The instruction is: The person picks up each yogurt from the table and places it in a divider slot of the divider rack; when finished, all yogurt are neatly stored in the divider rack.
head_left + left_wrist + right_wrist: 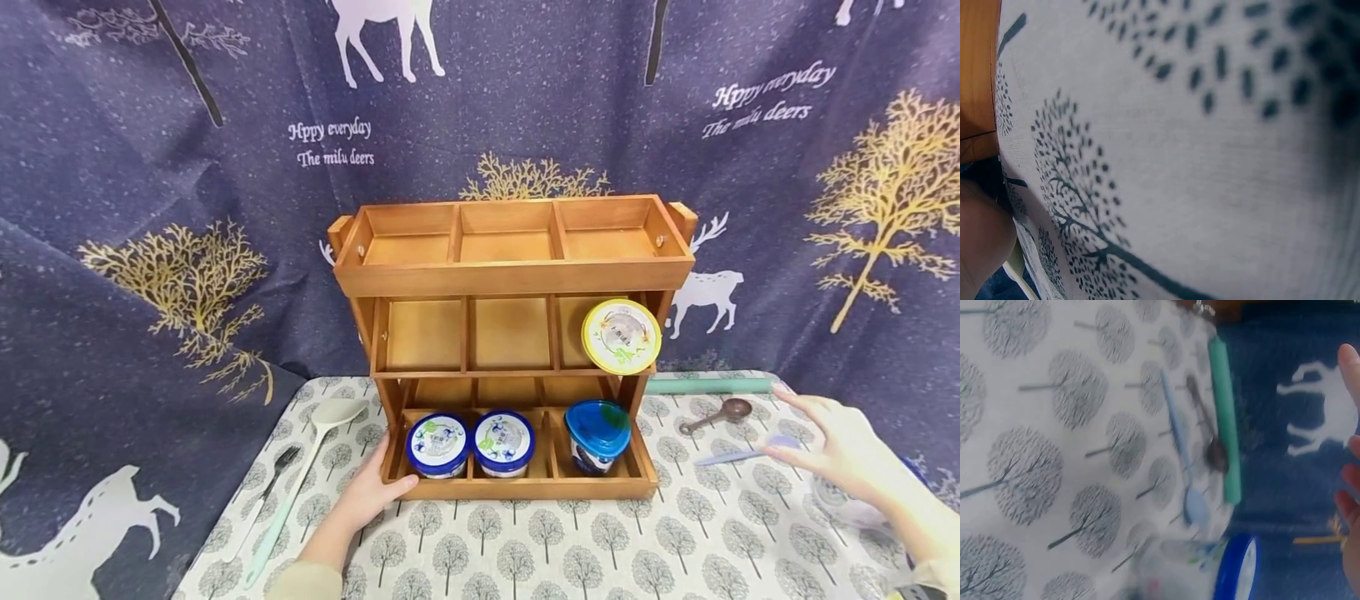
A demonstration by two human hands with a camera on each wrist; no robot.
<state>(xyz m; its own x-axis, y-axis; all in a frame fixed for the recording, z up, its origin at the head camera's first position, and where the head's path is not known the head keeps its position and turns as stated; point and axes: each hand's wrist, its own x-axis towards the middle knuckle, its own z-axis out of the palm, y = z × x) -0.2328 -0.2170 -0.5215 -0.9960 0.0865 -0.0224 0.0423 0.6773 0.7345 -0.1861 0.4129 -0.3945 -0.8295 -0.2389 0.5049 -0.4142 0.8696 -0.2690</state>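
Note:
A three-tier wooden rack stands on the tree-print cloth. My left hand grips the left front corner of its bottom tier, thumb over the front edge and fingers along the side. Two blue-lidded tubs sit beside this hand in the bottom tier, and a tub with a teal lid is in the right compartment. A yellow-lidded tub leans in the middle tier's right compartment. My right hand, fingers spread and holding nothing, hovers right of the rack. Below its wrist is another blue-lidded tub.
Near the right hand lie a light-blue spoon, a brown measuring spoon and a green rod. On the left are a fork and a long-handled ladle. A dark deer-print curtain hangs close behind the rack.

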